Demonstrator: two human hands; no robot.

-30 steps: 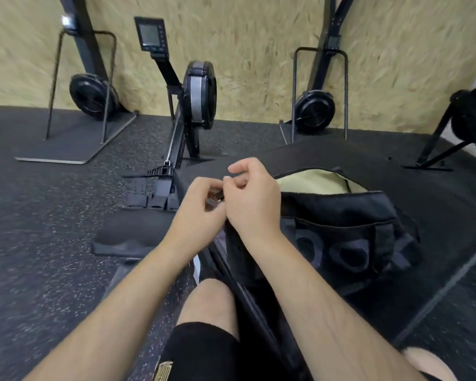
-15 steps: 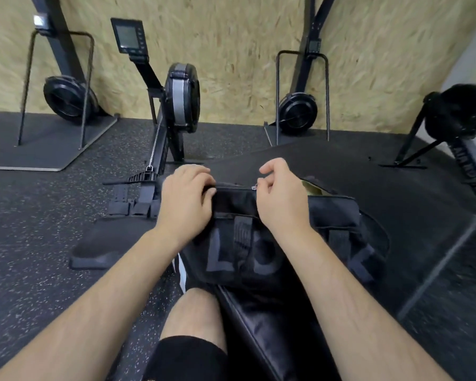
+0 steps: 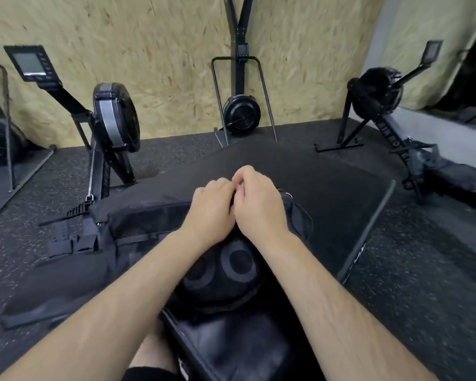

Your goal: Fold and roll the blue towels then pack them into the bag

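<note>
A black bag point(image 3: 149, 215) with grey lettering lies across a black padded bench point(image 3: 231, 350) in front of me. My left hand point(image 3: 210, 207) grips the bag's top edge near its right end. My right hand point(image 3: 259, 199) sits right beside it, fingers pinched on a small metal zipper pull. The bag's top looks closed along its length. No blue towel shows; the inside of the bag is hidden.
A large black mat point(image 3: 327, 188) lies on the speckled rubber floor beyond the bag. Rowing machines stand at left point(image 3: 113, 119) and right point(image 3: 377, 92); another flywheel unit point(image 3: 241, 111) leans on the wood-chip wall. My bare knee point(image 3: 151, 353) is below the bench.
My right hand has drawn the zipper pull rightward along the bag's top, and the yellow lining no longer shows. My left hand followed to the right end. The view swung right.
</note>
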